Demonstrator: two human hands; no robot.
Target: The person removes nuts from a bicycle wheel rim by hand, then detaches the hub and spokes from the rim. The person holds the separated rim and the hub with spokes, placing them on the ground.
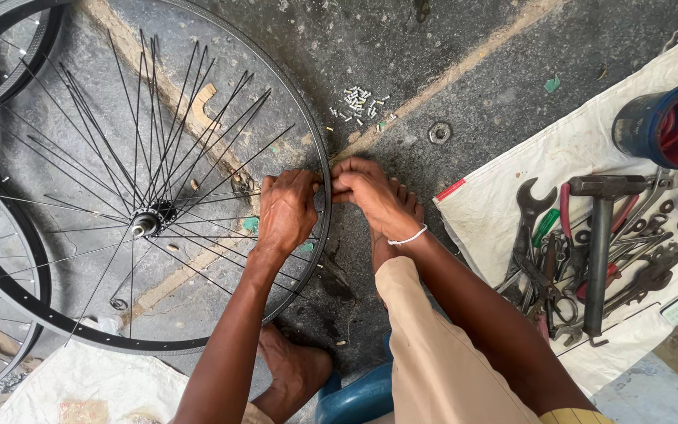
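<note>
1. The black wheel rim (317, 149) lies flat on the concrete floor (464, 63); its hub (147, 222) is my landmark.
2. My left hand (286, 210), right of the hub, pinches shut on a spoke (221, 174) at the rim, steadying it.
3. My right hand (370, 192), just outside the rim, closes its fingertips on the same spot.
4. Small nipples (359, 104) lie beyond the rim, within reach; wrenches and a hammer (599, 235) sit far right of the hub on a white sack (504, 196).
</note>
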